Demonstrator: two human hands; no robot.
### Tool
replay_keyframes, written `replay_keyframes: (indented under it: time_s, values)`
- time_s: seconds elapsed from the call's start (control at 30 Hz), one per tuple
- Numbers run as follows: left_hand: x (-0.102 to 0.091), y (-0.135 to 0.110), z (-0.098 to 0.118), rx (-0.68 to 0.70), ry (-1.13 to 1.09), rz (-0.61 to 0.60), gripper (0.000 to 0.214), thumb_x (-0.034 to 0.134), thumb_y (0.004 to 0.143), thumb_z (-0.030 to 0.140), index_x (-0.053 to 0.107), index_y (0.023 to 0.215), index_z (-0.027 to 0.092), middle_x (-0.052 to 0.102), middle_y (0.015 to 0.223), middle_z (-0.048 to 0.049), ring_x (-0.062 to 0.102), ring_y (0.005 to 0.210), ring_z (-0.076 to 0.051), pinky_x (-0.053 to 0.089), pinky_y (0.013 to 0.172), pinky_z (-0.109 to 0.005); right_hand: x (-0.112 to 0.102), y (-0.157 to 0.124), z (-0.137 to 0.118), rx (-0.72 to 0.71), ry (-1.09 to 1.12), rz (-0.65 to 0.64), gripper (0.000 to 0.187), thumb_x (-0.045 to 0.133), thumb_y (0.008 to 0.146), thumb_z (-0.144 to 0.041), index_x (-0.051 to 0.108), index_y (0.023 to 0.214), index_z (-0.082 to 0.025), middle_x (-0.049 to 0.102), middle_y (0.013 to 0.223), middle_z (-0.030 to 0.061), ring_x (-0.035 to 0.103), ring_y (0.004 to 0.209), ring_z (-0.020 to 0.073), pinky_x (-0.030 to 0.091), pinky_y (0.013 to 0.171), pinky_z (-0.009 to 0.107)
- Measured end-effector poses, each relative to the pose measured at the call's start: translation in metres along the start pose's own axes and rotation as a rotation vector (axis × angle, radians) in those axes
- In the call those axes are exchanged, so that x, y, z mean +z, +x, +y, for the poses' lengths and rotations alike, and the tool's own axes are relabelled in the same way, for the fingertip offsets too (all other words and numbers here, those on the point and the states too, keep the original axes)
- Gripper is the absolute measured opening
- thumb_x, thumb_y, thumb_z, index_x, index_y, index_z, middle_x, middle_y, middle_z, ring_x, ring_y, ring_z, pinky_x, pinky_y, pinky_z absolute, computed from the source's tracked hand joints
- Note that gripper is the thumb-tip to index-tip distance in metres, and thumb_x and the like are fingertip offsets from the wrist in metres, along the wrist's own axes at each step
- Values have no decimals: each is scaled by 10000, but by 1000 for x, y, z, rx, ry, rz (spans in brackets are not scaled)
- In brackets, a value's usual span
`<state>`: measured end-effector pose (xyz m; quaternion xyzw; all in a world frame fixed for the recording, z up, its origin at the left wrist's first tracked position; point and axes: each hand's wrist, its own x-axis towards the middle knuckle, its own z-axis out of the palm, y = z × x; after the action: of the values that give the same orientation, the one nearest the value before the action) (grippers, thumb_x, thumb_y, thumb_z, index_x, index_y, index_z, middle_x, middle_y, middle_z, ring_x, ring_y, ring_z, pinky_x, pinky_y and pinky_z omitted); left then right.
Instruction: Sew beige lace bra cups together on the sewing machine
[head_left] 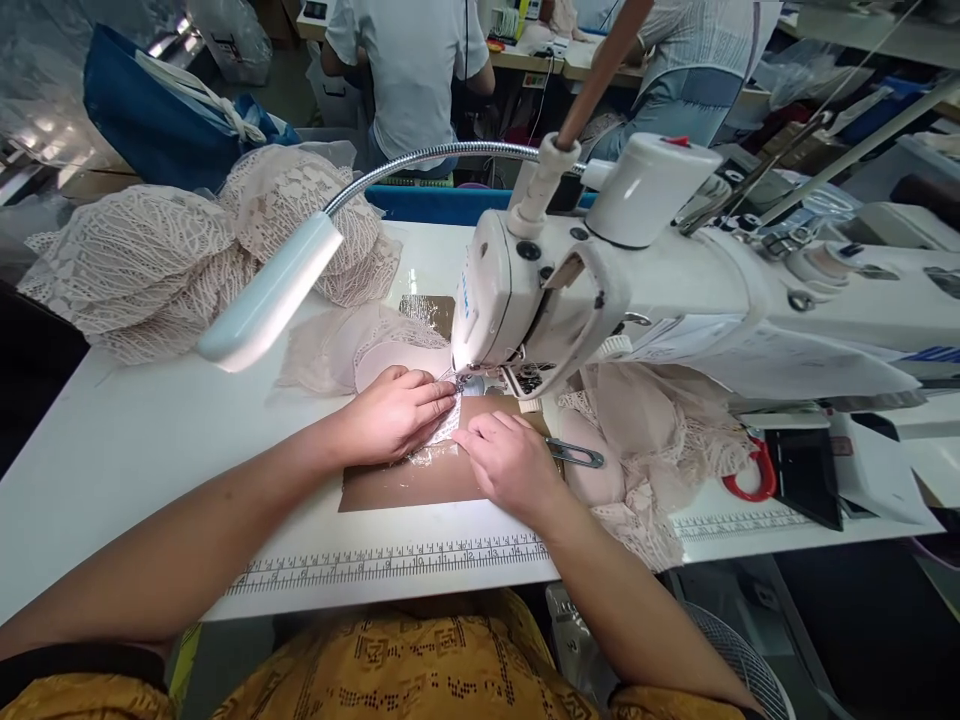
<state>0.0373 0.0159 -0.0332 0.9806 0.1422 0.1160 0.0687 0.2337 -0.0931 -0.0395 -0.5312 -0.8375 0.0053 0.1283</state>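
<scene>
A white sewing machine (600, 290) stands on the white table (150, 450). My left hand (397, 412) lies on a strip of pale lace fabric (442, 428) right at the needle, fingers pressed together on it. My right hand (510, 462) rests just right of the strip, fingers curled and pressing its near edge down on the brown plate (405, 485). Metal thread snips (574, 455) stick out from under my right hand.
A pile of pink lace bra cups (180, 250) sits at the back left, more lace pieces (645, 450) lie right of the machine. A gooseneck lamp (270, 295) hangs over the table. Red-handled scissors (754, 480) lie at right. Two people sit beyond the table.
</scene>
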Motion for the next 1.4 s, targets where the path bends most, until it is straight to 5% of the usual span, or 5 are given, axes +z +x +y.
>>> replay_keyframes:
  time_s: [0.8, 1.4]
  values:
    - [3, 5, -8, -33, 30, 37, 340, 439, 977, 234, 612, 1261, 168, 621, 1307, -126, 550, 1113, -287, 432, 867, -426, 0, 19, -2, 292, -117, -69, 424, 494, 875, -96, 644, 1248, -231, 644, 892, 90, 512, 777, 223, 311, 622, 328]
    - [-1, 4, -6, -155, 182, -30, 405, 404, 982, 347, 557, 1301, 151, 592, 1295, -150, 499, 1179, -340, 425, 844, -451, 3, 14, 4, 268, -5, -1, 393, 452, 904, -127, 678, 1209, -233, 679, 938, 53, 551, 778, 197, 361, 677, 308]
